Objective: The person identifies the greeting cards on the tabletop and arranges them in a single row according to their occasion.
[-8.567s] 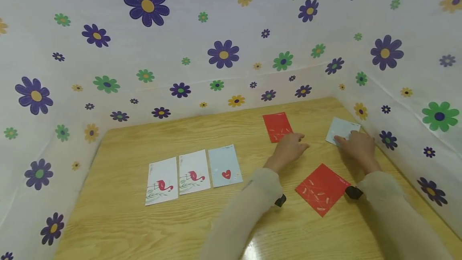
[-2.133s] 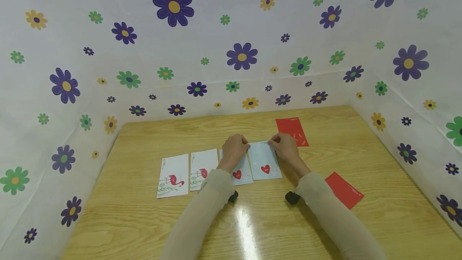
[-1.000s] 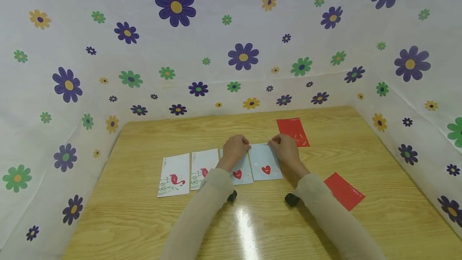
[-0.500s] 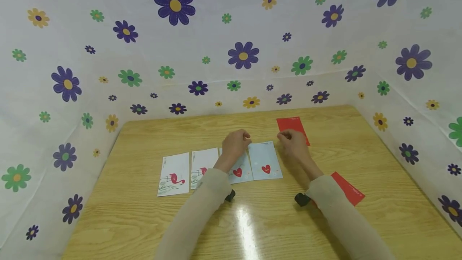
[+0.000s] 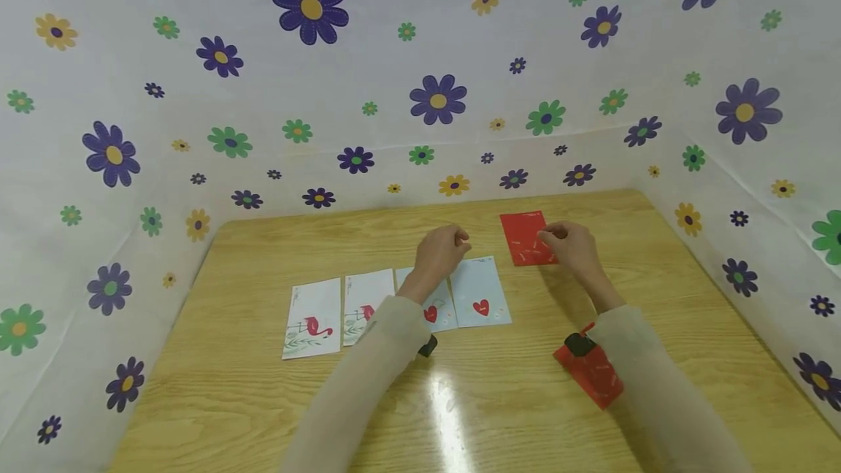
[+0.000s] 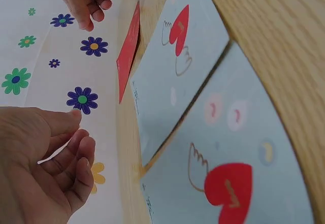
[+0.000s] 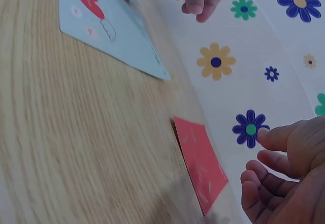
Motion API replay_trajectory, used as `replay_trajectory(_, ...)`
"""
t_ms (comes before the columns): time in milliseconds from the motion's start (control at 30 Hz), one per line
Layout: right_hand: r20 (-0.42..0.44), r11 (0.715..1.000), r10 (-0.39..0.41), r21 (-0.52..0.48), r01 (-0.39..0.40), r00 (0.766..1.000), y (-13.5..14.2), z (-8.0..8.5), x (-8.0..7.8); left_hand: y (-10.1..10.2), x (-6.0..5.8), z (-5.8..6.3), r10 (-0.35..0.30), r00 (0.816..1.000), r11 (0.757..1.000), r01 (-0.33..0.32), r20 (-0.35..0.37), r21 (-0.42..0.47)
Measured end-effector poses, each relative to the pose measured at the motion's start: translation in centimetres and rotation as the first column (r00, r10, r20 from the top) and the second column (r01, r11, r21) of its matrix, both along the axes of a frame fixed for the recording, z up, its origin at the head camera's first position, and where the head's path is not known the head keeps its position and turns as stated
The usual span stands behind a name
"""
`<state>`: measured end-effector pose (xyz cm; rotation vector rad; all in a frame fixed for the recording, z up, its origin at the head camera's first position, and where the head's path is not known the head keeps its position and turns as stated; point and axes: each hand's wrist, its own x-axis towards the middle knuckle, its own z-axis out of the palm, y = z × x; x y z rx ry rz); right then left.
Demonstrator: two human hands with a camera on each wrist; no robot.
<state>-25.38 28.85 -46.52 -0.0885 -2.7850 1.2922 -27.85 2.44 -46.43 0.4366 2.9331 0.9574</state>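
My left hand (image 5: 442,250) hovers above the top edges of two light blue cards, holding nothing. Its fingers (image 6: 81,183) are loosely curled, and the thumb stands apart from them. The left heart card (image 5: 439,311) is partly covered by this arm; the right heart card (image 5: 482,290) lies close beside it. To the right, my right hand (image 5: 574,247) is above the table near the far red card (image 5: 523,239). In the right wrist view its relaxed fingers (image 7: 261,183) hold nothing, and a red card (image 7: 198,160) lies apart from them.
Two white flamingo cards (image 5: 312,318) (image 5: 368,305) continue the row to the left. A second red card (image 5: 594,374) lies partly under the right forearm. Flower-printed cloth (image 5: 368,79) walls the wooden table (image 5: 230,400) at the back and sides.
A light blue card, earlier at the far right under the right hand, now ends the row. The right hand has let go of it and moved right; the left hand has lifted slightly.
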Motion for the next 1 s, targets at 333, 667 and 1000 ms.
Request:
replay_trajectory(333, 0.048, 0.999, -0.037, 0.038, 0.035, 0.998, 2.7, -0.5, -1.4, 3.3, -0.8, 0.2, -0.071, 0.997, 0.996, 0.069, 0.035, 0.056)
replay_trajectory(667, 0.100, 0.998, -0.017, 0.067, 0.010, 0.995, 3.2, -1.0, -3.4, 7.3, -2.7, -1.7, -0.056, 0.986, 0.982, 0.026, 0.155, 0.189)
replay_trajectory(1000, 0.088, 0.998, 0.023, 0.057, -0.028, 0.996, 2.6, -2.1, -5.5, 8.5, -3.1, -1.8, -0.066, 0.954, 0.966, -0.012, 0.292, 0.256)
